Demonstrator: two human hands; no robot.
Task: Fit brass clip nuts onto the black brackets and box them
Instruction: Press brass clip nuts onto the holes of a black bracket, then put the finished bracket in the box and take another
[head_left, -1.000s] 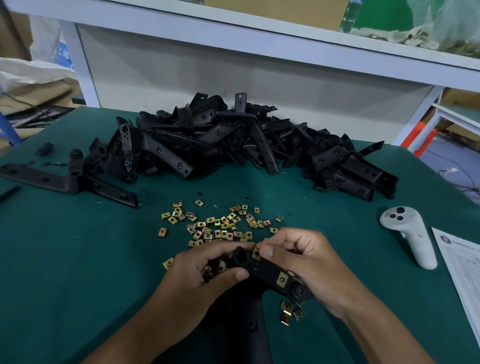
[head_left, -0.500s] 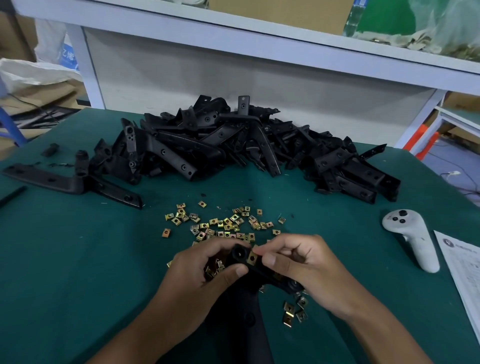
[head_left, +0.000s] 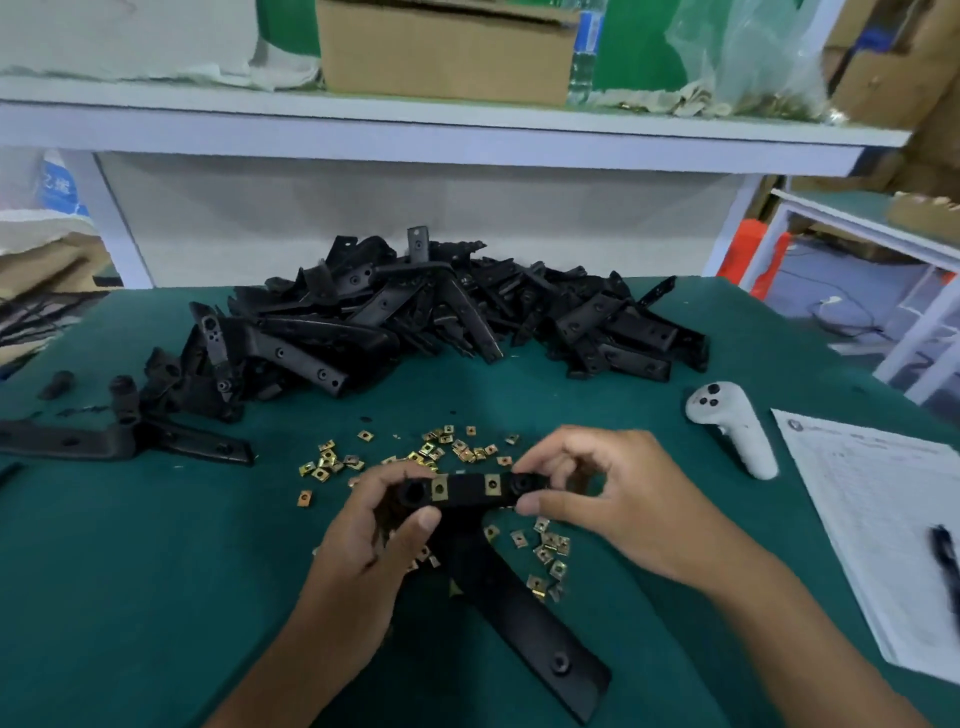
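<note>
Head view shows a black bracket (head_left: 470, 493) held just above the green counter (head_left: 130, 571), between both hands. Left hand (head_left: 374, 525) grips its left end, thumb curled under the round hole. Right hand (head_left: 608, 499) pinches the right end with thumb and fingers. Two brass nuts (head_left: 439, 488) sit already on the top bar between the two grips. The long leg of the bracket points down toward the person. Loose nuts (head_left: 431, 452) lie on the counter just behind the hands, and a pile of brackets (head_left: 441, 317) lies farther back.
</note>
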